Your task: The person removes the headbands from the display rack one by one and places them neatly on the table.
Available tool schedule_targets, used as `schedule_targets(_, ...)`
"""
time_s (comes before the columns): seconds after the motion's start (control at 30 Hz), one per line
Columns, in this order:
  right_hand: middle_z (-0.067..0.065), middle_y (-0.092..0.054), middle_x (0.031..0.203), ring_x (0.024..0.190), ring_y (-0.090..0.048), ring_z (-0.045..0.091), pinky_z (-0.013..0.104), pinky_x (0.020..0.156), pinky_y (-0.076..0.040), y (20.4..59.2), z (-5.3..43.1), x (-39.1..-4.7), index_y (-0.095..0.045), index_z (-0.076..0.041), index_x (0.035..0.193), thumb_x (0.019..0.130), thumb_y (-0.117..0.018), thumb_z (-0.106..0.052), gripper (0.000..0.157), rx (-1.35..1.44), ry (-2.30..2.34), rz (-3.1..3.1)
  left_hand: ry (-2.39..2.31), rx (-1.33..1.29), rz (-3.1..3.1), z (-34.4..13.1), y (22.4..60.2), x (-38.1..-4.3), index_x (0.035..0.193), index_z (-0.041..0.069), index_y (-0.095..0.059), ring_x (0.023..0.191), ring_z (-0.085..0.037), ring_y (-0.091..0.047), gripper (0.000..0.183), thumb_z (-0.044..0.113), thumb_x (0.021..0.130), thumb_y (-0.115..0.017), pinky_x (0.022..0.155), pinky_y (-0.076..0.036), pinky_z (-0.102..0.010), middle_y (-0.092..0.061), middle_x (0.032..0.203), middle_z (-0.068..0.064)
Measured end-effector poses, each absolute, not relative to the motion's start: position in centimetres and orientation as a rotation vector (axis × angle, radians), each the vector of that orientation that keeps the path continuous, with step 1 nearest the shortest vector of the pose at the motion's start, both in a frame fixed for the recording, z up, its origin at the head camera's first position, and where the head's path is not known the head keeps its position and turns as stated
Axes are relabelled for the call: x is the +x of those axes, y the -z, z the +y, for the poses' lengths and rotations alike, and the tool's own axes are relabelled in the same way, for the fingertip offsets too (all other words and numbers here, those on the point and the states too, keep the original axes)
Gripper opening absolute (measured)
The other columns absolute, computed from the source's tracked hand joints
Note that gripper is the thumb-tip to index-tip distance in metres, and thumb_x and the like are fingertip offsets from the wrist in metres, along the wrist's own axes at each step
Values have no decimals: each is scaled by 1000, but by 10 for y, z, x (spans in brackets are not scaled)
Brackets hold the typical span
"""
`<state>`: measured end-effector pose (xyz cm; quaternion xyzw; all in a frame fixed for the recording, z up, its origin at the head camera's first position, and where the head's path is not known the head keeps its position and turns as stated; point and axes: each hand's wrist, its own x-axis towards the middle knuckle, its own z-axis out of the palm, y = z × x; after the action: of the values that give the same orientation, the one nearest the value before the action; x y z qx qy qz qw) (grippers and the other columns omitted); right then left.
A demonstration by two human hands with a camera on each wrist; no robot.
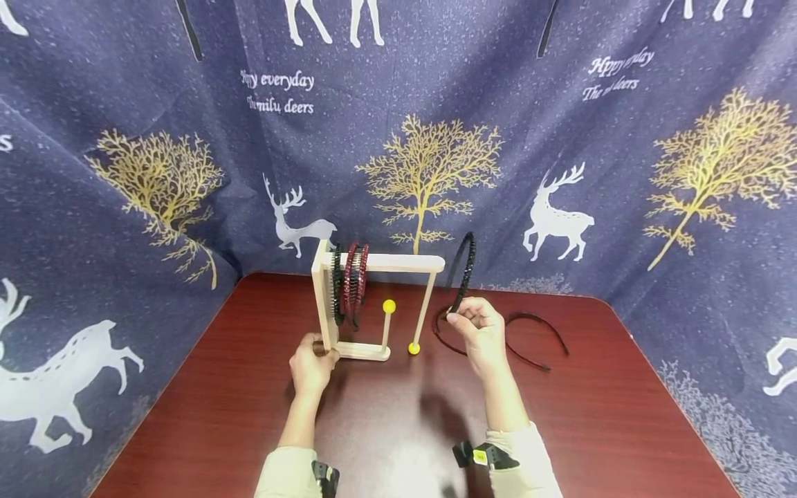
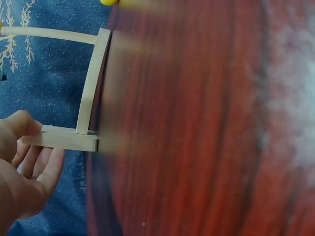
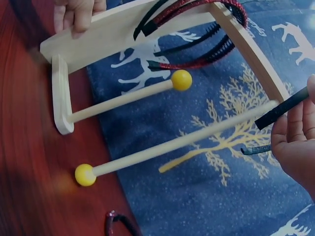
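Note:
My left hand (image 1: pixel 311 370) grips the lower part of a light wooden stand (image 1: pixel 405 263), fingers and thumb around its upright near the base. In the left wrist view this hand (image 2: pixel 29 172) holds the wood at its edge. Hanging on the stand's top bar are several headbands, dark red (image 1: pixel 350 277) and black (image 1: pixel 337 287). My right hand (image 1: pixel 486 335) pinches a black beaded headband (image 1: pixel 468 266) near one end, raised just right of the bar's free end. The right wrist view shows the black end (image 3: pixel 283 109) between thumb and fingers.
Behind and right of my right hand, a dark red headband (image 1: pixel 450 344) and another headband (image 1: pixel 529 361) lie on the reddish-brown table (image 1: pixel 598 415). Yellow balls (image 1: pixel 389 306) tip the stand's two thin rods. A blue patterned cloth (image 1: pixel 386 90) hangs behind.

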<state>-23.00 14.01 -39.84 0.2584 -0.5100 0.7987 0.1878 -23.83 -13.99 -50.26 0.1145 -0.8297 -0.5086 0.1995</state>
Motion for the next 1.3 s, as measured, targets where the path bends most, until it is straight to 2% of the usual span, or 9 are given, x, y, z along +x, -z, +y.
schedule_targets(0.2, 1, -64, 80, 73, -60, 11, 20, 65, -47, 403, 148, -224, -64, -9, 85, 76, -57, 21, 32, 667, -2208, -1469, 1393, 335, -2337, -140, 503, -238, 104, 6, -62, 58, -13, -63, 36, 4, 70, -71, 67, -47, -41, -69, 82, -7)
schedule_targets(0.5, 3, -64, 82, 74, -60, 11, 20, 66, -47, 416, 160, -213, -63, -4, 88, 77, -56, 21, 28, 704, -2244, -1422, 1383, 336, -2329, -139, 501, -237, 104, 6, -61, 59, -15, -63, 35, 3, 70, -70, 69, -46, -43, -69, 82, -8)
schedule_targets(0.73, 0, -63, 79, 70, -56, 9, 18, 63, -46, 428, 167, -204, -63, -5, 87, 75, -51, 25, 34, 591, -2199, -1505, 1382, 325, -2319, -139, 502, -239, 103, 6, -61, 56, -13, -63, 35, 2, 70, -71, 67, -47, -43, -69, 80, -8)
schedule_targets(1.2, 2, -62, 77, 71, -55, 11, 21, 62, -43, 450, 180, -188, -62, 3, 89, 76, -51, 25, 28, 509, -2200, -1578, 1387, 342, -2321, -138, 503, -238, 103, 6, -62, 59, -16, -63, 36, 4, 69, -71, 68, -46, -43, -69, 77, -6)
schedule_targets(1.3, 2, -61, 78, 72, -54, 11, 21, 63, -44, 458, 182, -187, -61, 3, 91, 78, -55, 19, 21, 508, -2232, -1579, 1389, 348, -2318, -139, 504, -239, 102, 7, -62, 58, -15, -63, 35, 5, 69, -71, 67, -46, -42, -69, 76, -5)
